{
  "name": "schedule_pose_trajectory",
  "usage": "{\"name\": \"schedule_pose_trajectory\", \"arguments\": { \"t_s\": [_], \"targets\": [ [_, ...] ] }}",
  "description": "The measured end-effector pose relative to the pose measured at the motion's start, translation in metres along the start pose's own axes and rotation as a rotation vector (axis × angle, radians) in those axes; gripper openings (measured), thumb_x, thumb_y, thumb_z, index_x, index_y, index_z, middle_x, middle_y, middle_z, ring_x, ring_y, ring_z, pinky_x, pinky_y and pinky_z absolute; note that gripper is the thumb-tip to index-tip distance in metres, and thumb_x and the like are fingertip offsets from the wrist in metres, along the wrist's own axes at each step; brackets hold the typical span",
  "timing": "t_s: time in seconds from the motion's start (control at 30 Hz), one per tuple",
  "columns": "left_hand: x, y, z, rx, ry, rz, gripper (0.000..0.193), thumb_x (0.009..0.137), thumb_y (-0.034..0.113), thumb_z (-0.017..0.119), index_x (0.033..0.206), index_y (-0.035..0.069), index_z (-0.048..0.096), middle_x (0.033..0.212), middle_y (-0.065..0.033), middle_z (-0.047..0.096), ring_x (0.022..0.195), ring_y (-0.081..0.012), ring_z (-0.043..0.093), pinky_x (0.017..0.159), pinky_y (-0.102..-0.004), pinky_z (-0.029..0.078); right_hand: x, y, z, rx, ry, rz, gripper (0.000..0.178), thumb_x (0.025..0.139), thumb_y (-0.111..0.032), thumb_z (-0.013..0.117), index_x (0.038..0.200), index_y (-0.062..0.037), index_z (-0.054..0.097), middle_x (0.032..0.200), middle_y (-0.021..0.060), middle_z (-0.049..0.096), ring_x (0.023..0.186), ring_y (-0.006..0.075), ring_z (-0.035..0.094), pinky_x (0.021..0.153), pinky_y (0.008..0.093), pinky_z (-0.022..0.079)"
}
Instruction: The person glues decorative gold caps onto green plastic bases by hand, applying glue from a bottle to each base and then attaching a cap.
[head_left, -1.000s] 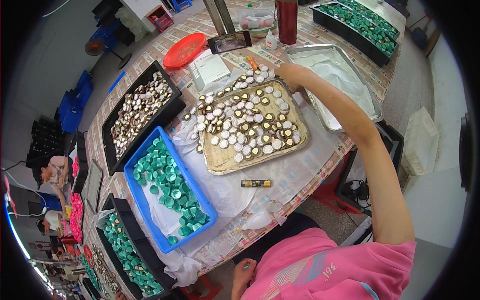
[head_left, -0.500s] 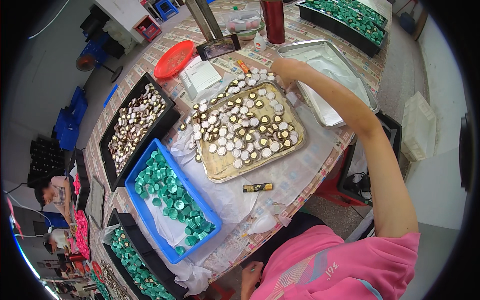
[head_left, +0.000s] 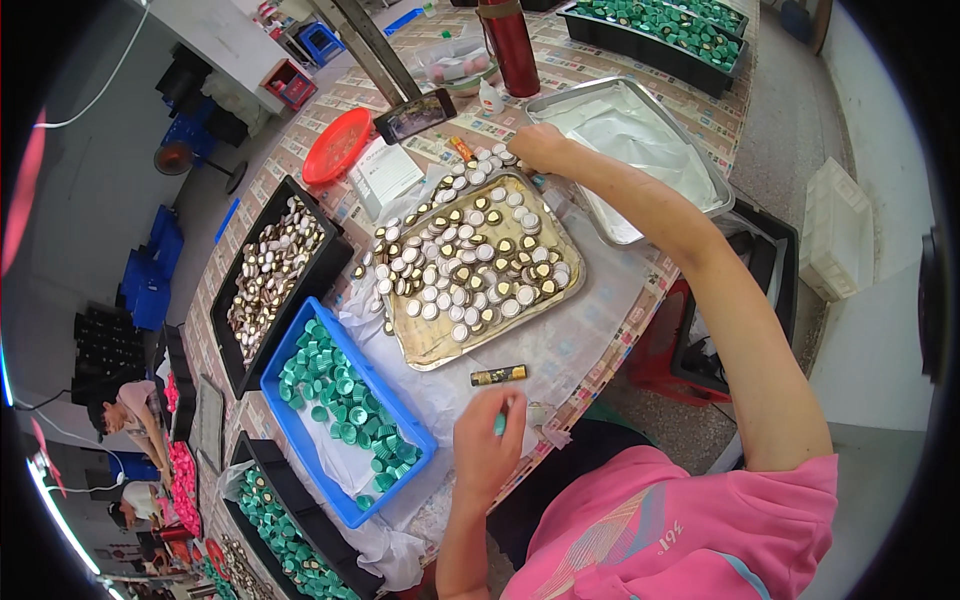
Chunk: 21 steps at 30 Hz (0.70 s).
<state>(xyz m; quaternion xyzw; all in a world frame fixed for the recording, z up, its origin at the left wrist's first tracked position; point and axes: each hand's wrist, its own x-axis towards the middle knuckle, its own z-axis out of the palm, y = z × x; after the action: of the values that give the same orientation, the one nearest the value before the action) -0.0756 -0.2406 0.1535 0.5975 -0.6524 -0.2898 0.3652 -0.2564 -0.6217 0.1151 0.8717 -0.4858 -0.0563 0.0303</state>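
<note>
My left hand [head_left: 488, 445] is raised over the table's near edge, its fingers closed around a small green piece [head_left: 500, 424] of the same colour as the fluted green cups [head_left: 352, 408]. Those cups lie in a blue bin [head_left: 425, 462] to its left. At the far side, my right hand [head_left: 540, 148] reaches to the loose discs [head_left: 487, 162] beyond the metal tray [head_left: 437, 347]; its fingertips are too hidden to read. White and gold-faced round discs [head_left: 465, 270] are spread over that tray. A black-and-gold tube [head_left: 498, 375] lies between tray and left hand.
A black bin of discs [head_left: 338, 250] stands left, and a black bin of green cups [head_left: 300, 520] near left. Around the far side are a paper-lined tray [head_left: 640, 150], a red flask [head_left: 510, 50], a propped phone [head_left: 415, 115] and a red plate [head_left: 337, 146].
My left hand has risen from below the table's edge to above it, near the tube. The right hand stays by the discs at the tray's far corner. The whole view has shifted slightly.
</note>
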Motion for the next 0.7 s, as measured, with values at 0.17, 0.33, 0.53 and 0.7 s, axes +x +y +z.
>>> {"name": "schedule_pose_trajectory", "arguments": {
  "t_s": [0.17,0.33,0.53,0.7],
  "targets": [
    [0.046,0.006,0.021,0.378,-0.046,0.041,0.025,0.086,0.012,0.058,0.111,0.008,0.057,0.104,-0.0117,0.056,0.081,-0.0313,0.061,0.068,-0.0412,0.050,-0.009,0.002,-0.002,0.071,0.127,0.131,0.031,0.069,-0.017,0.078,0.096,-0.0045,0.069,0.100,0.0144,0.067,0.096,0.0263,0.066,0.073,0.0395,0.054],
    [0.064,-0.005,0.025,0.474,-0.102,0.041,0.023,0.086,0.013,0.055,0.109,0.009,0.058,0.104,-0.0119,0.055,0.082,-0.0335,0.061,0.069,-0.0448,0.050,-0.024,-0.019,-0.041,-0.026,-0.133,0.112,0.036,0.070,-0.013,0.075,0.105,-0.0051,0.068,0.110,0.0137,0.065,0.100,0.0251,0.065,0.075,0.0386,0.055],
    [0.076,-0.014,0.029,0.641,-0.204,0.008,0.023,0.082,0.009,0.056,0.104,0.011,0.061,0.099,-0.0086,0.057,0.084,-0.0316,0.061,0.069,-0.0428,0.049,-0.007,-0.010,-0.015,0.018,-0.076,0.128,0.039,0.064,-0.006,0.076,0.102,-0.0031,0.068,0.107,0.0137,0.066,0.098,0.0274,0.065,0.075,0.0391,0.055],
    [0.079,-0.021,0.017,0.646,-0.200,0.083,0.023,0.077,0.002,0.050,0.095,0.010,0.063,0.091,-0.0090,0.059,0.082,-0.0318,0.062,0.067,-0.0422,0.049,0.009,-0.006,-0.026,-0.044,-0.176,0.066,0.038,0.061,-0.006,0.075,0.098,-0.0025,0.068,0.099,0.0164,0.067,0.092,0.0278,0.067,0.073,0.0392,0.056]
  ]
}}
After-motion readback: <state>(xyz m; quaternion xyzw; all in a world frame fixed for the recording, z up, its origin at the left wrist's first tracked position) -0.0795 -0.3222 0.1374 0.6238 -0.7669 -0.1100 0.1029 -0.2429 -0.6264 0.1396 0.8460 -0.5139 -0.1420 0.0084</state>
